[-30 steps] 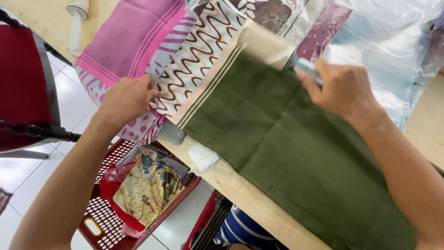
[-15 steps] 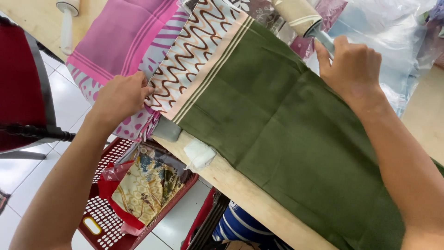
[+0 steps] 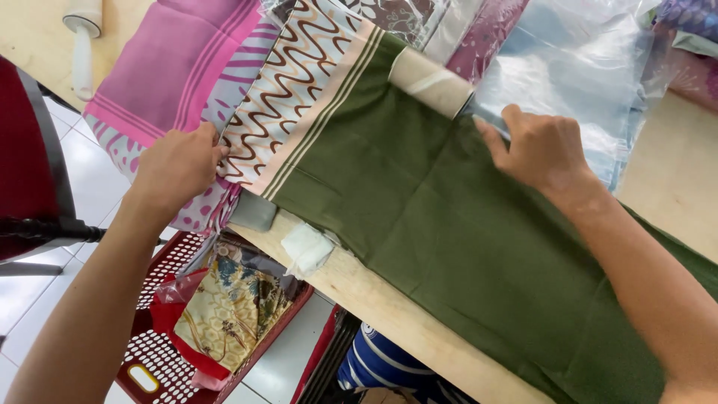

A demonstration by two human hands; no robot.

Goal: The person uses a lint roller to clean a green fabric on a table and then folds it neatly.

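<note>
Near edge, 7 o'clock: red basket (image 3: 161,352) below the table holds a bagged patterned cloth (image 3: 228,310).

On the wooden table (image 3: 389,303), the green cloth (image 3: 449,224) lies spread from centre to 4 o'clock, its wavy-patterned border (image 3: 288,97) at 11 o'clock.

Left hand (image 3: 176,164), 9 o'clock: fingers curled, pinching the border's edge.

Right hand (image 3: 542,150), 2 o'clock: flat, fingers spread, pressing the green cloth just beside a cardboard tube (image 3: 430,81).

Risk: the cloth overhangs the near edge; uneven pull could crease it or drag it toward the basket. The pink cloth (image 3: 161,78) beneath may shift too.
</note>
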